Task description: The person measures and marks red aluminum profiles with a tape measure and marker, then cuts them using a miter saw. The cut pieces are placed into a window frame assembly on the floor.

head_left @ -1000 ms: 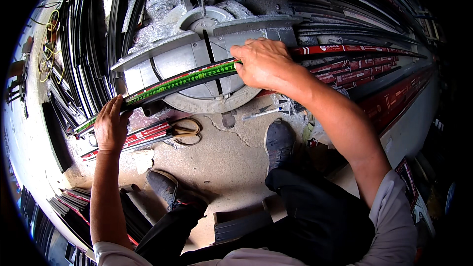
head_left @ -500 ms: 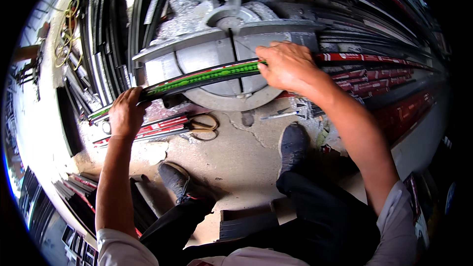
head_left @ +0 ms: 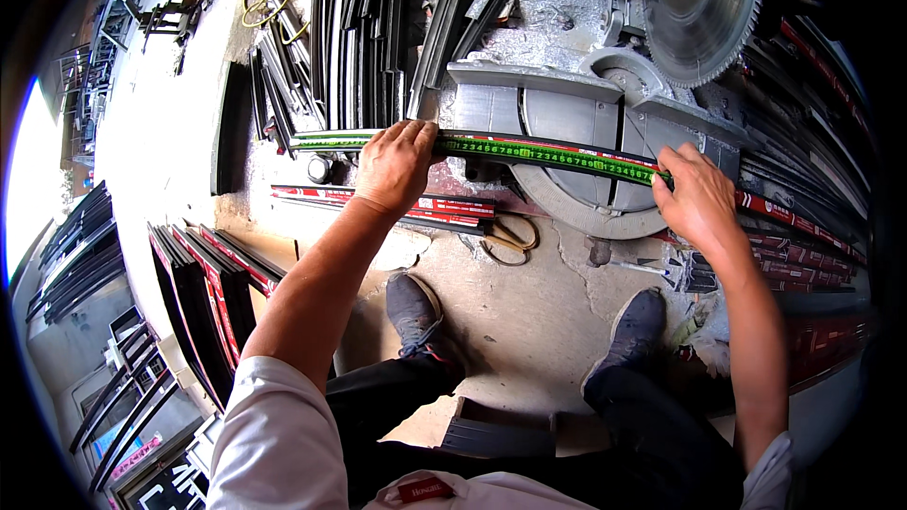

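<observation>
A long dark profile with red-and-white film lies across the front of a miter saw's round grey table. Stretched along the profile is a green tape measure, its marked side facing up. My left hand is closed round the profile and the tape, left of the saw table. Over the table's right part, my right hand pinches the tape against the profile, thumb and fingers together. The toothed saw blade is raised above and behind my right hand. My palms hide parts of the profile.
Dark profiles lie bundled at the back left, and red-filmed ones are stacked at the right. Scissors with tan handles lie on the floor by short red-filmed pieces. More profiles stand at the left.
The view has swung left, so the saw and both hands appear further right and the blade now shows. The profile's slant in the picture has reversed. Both hands keep their hold.
</observation>
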A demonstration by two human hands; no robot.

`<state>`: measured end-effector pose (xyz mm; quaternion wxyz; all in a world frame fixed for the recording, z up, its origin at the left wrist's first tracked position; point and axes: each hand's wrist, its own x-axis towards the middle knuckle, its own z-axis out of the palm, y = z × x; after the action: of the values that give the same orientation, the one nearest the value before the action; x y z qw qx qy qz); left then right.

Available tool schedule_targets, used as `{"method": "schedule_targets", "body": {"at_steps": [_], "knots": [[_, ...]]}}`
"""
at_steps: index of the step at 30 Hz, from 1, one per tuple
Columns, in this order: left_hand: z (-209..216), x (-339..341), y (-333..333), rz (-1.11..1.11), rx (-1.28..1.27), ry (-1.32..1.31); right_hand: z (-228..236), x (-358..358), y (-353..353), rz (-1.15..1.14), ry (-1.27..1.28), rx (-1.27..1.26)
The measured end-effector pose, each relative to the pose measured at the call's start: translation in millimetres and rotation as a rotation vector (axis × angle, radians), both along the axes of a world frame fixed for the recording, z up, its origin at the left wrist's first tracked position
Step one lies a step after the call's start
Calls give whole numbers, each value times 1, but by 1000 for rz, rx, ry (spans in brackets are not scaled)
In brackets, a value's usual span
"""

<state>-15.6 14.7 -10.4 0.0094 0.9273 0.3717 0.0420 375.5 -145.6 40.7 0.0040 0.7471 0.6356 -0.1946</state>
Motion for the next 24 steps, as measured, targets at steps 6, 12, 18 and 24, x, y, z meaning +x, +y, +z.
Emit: {"method": "schedule_targets", "body": {"at_steps": [6,12,18,24], "knots": [[0,0,-3,1,-5,11,-4,2,-2,25,-14,25],[-12,-10,-9,-28,32,11,-16,-2,-13,25,-27,153],[-12,-4,-12,-5,113,1,-26,-5,-21,36,-52,293],[-19,-6,-14,24,127,-17,-34,-4,-29,27,-65,347]]}}
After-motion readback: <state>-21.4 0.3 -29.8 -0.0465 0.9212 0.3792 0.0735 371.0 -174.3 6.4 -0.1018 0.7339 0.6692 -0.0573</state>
